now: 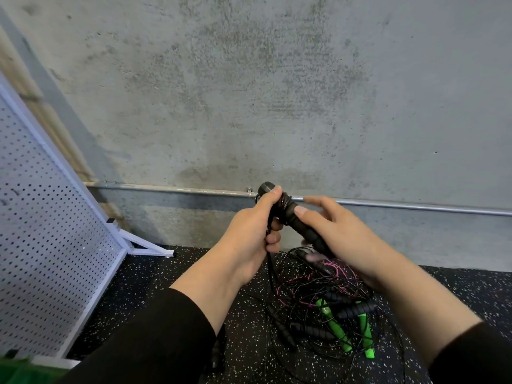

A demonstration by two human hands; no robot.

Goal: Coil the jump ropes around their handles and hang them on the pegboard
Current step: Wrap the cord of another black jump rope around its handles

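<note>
A black jump rope handle point(293, 217) is held up in front of the concrete wall, with a few turns of thin black rope point(284, 202) wound round its upper part. My left hand point(255, 234) grips the handle's top end and the rope. My right hand point(332, 231) holds the lower part of the handle, thumb on top and index finger stretched out. More rope hangs down to a tangled pile of jump ropes point(327, 306) on the floor, with black, green and pink pieces. The white pegboard point(41, 231) stands at the left.
A grey concrete wall fills the background, with a metal pipe point(415, 207) running along its base. The floor is black speckled rubber point(155, 284). The pegboard's white foot point(146, 246) sticks out toward the wall. Something green point(16, 372) shows at the bottom left corner.
</note>
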